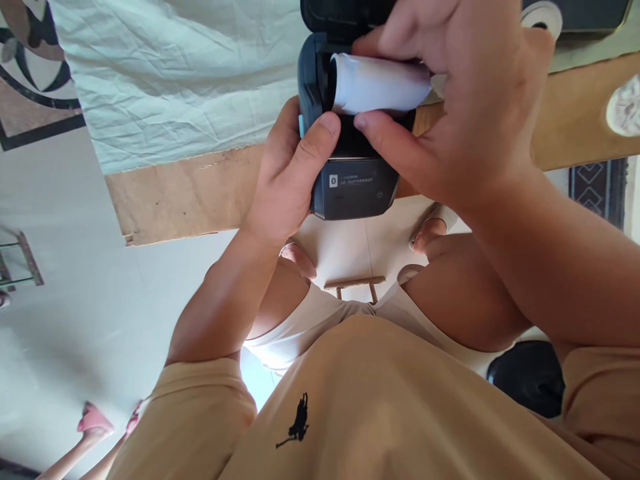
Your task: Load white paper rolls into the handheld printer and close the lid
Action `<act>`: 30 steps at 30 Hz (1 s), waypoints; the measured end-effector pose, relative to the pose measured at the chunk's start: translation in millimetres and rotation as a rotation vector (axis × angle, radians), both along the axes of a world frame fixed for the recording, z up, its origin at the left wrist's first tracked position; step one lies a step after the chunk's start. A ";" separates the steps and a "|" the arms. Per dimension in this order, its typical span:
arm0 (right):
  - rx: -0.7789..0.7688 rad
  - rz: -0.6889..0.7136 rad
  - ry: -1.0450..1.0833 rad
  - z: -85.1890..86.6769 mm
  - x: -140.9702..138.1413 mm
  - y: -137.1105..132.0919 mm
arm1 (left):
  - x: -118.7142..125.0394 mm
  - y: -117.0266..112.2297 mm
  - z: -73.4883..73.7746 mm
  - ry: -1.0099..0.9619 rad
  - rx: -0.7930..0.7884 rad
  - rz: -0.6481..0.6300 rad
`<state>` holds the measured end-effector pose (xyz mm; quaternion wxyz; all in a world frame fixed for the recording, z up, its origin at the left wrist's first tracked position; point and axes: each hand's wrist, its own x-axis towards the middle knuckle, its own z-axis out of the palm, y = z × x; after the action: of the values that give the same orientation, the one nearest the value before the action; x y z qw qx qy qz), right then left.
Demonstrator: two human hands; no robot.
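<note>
A dark portable label printer [355,190] with a Bluetooth mark on its front is held above the table's front edge. Its black lid [345,15] is flipped up at the top of the view. My left hand [295,170] wraps round the printer's left side, thumb resting on the rim of the compartment. In the opened compartment lies a white paper roll [380,83], on its side. My right hand [465,100] grips this roll from the right, thumb below and fingers above. Those fingers partly hide the roll's right end and the lid.
A pale green cloth [190,80] covers the table, leaving its wooden edge [190,200] bare. Near the top right, another white roll [543,19] sits beside a dark box [590,17]. A white round object [625,107] lies at the right. Another person's pink-shod foot [94,420] shows lower left.
</note>
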<state>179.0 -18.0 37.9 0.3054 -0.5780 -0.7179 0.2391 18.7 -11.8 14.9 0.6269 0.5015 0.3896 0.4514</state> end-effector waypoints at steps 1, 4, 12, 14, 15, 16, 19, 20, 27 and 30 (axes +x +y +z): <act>0.077 0.022 -0.092 -1.7 1.0 -0.1 | -1.1 0.1 0.4 0.010 0.002 0.000; 0.344 0.096 -0.274 -5.7 3.7 -3.7 | -3.4 0.3 2.5 0.024 -0.004 -0.010; 0.476 0.227 -0.282 -11.1 3.2 -15.9 | -10.1 1.2 -0.3 -0.024 0.013 -0.090; 0.484 0.248 -0.247 -10.7 5.1 -17.1 | -12.2 3.1 -4.3 -0.025 0.053 -0.134; 0.479 0.221 -0.230 -10.2 6.7 -17.0 | -12.7 4.1 -6.1 -0.031 0.076 -0.151; 0.467 0.163 -0.221 -9.7 8.4 -16.5 | -12.9 4.9 -7.5 -0.040 0.096 -0.159; 0.480 -0.021 -0.192 -10.5 13.7 -12.9 | -11.7 5.8 -8.3 -0.074 0.143 -0.182; 0.476 -0.044 -0.172 -11.8 14.9 -11.6 | -11.2 5.7 -7.5 -0.084 0.146 -0.184; 0.342 -0.058 0.143 -22.9 15.0 -12.1 | -12.4 7.3 -4.6 -0.055 0.120 -0.193; 0.245 -0.166 0.328 -20.4 14.7 -13.8 | -13.2 9.5 -6.5 -0.047 0.156 -0.211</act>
<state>193.7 -31.8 17.5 0.5049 -0.5468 -0.6324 0.2150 5.5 -2.3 8.4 0.6389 0.5761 0.2835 0.4236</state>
